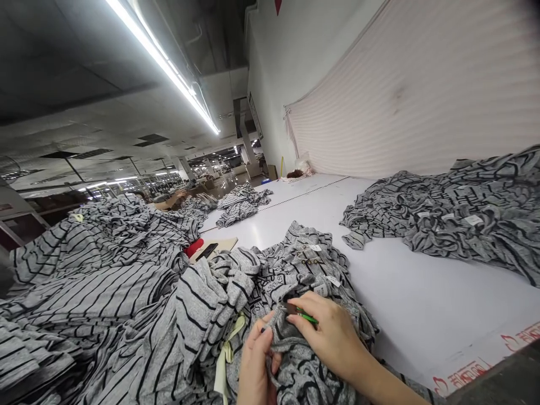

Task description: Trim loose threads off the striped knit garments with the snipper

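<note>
A grey garment with black stripes (295, 371) lies bunched at the near edge of the white table. My left hand (257, 360) pinches a fold of it between thumb and fingers. Just to the right, my right hand (324, 326) is closed around a small tool with green sides (307, 316), its dark tip close to the fabric by my left fingertips. Small white labels (333, 280) and a few round buttons (310, 261) show on the cloth beyond my hands. A pale yellow strip (228, 351) hangs left of my left hand.
Striped garments pile high on the left (97, 264), with another heap on the table's right (447, 208) and a smaller one farther back (240, 203). A dark phone (207, 251) rests on tan card beside something red (194, 247). A pinkish sheet (405, 95) covers the wall.
</note>
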`<state>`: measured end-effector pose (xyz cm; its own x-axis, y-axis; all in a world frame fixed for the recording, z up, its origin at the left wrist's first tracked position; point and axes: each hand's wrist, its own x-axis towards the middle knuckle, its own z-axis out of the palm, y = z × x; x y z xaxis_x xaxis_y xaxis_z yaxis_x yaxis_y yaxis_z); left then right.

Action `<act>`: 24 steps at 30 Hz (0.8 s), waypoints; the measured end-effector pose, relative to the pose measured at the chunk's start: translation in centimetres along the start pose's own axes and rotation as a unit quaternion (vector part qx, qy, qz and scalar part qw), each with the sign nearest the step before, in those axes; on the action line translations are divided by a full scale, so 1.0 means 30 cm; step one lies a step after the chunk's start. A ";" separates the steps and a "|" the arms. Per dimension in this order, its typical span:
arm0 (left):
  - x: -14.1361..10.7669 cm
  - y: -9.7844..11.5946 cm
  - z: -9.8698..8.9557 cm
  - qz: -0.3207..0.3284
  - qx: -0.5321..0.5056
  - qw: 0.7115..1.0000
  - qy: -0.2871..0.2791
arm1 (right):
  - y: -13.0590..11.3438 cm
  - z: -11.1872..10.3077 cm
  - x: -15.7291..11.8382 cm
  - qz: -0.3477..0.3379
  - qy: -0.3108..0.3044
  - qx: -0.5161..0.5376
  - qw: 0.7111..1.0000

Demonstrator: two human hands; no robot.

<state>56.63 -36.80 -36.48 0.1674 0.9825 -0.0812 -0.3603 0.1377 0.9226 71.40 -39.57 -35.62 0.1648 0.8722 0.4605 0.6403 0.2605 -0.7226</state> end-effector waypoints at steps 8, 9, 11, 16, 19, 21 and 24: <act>-0.013 -0.002 0.016 -0.018 0.009 0.999 0.030 | 0.003 -0.022 0.011 0.020 -0.015 0.012 1.000; -0.013 -0.003 0.013 -0.018 0.012 0.999 0.028 | 0.003 -0.025 0.011 0.021 -0.014 0.016 1.000; -0.010 -0.007 0.007 -0.020 0.021 0.999 0.018 | 0.005 -0.028 0.012 0.024 -0.015 0.030 0.999; 0.002 -0.022 -0.016 -0.020 0.011 1.000 -0.018 | 0.020 -0.027 0.023 0.025 -0.025 0.052 0.998; 0.008 -0.028 -0.028 -0.007 0.008 0.999 -0.040 | 0.023 -0.035 0.020 0.039 -0.023 0.066 0.997; 0.010 -0.030 -0.036 0.006 0.023 0.998 -0.051 | 0.015 -0.048 0.005 0.033 -0.044 0.074 0.996; 0.010 -0.033 -0.045 0.021 0.058 0.997 -0.048 | -0.006 -0.067 -0.026 -0.006 -0.086 0.063 0.994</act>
<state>55.79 -36.46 -37.94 0.2440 0.9697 -0.0108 -0.2613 0.0765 0.9622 72.68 -41.14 -34.81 0.0194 0.9236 0.3829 0.5405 0.3125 -0.7812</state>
